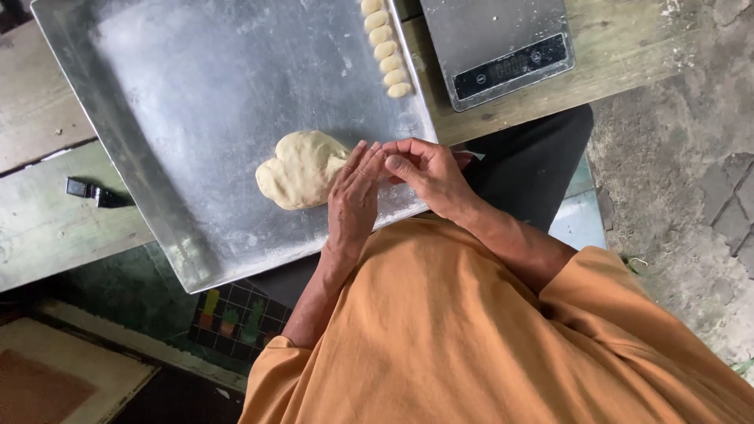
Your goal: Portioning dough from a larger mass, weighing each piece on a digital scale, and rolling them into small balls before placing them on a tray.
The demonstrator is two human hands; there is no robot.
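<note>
Your left hand (353,200) lies flat over the near edge of the metal tray (196,94), its fingers (363,161) straight and held together, their tips pressed against your right hand (428,174). The right fingers (404,149) are curled in and pinched toward the left fingertips; whether a small bit of dough sits between them you cannot tell, since the fingers cover the spot. Just beside the left fingers, on their outer side and touching them, rests the lump of pale dough (302,169) on the floured tray. Well beyond the fingertips, along the tray's far right edge, a row of small shaped dough pieces (385,47) lies end to end. Past the right fingers, off the tray, a digital scale (499,47) sits on the wooden surface (628,39). Far out from the left fingers, a small black clip (90,191) lies on the surface.
</note>
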